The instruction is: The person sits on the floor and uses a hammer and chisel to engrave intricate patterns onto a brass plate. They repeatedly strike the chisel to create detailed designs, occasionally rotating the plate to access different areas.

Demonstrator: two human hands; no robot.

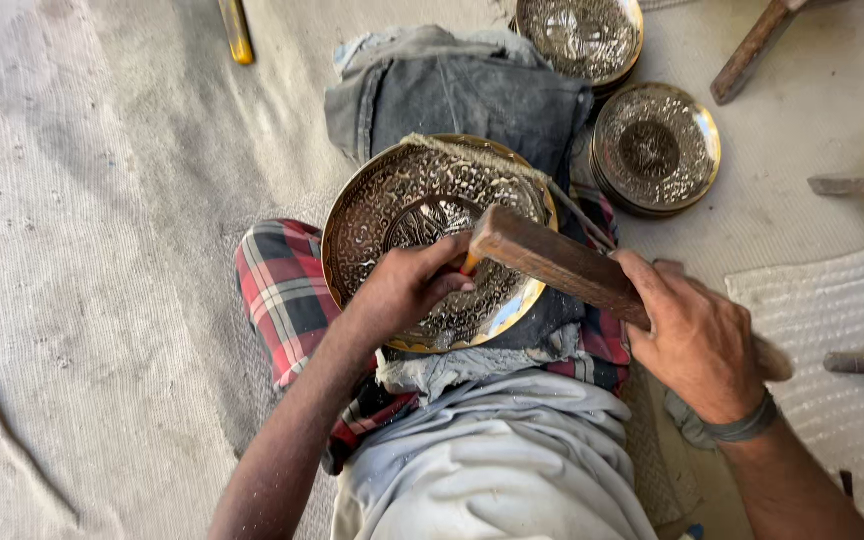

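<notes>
Fingers (452, 262) pinch a chisel on the engraved brass plate (392, 200); right fingers (652, 285) grip a wooden block (552, 262).

Brass and plaid, mostly

The big plate (422, 215) is golden brass with dense silvery floral engraving; under it there's red-black-white checked cloth (282, 290), above it grey denim (462, 95), and to its right a brown wooden block (552, 262).

Just one view here, a head cam looking pretty much straight down at the person's own lap from close up. Forearms come in from 6 o'clock, the floor cloth (102, 250) fills everything out toward 9 and 12.
</notes>
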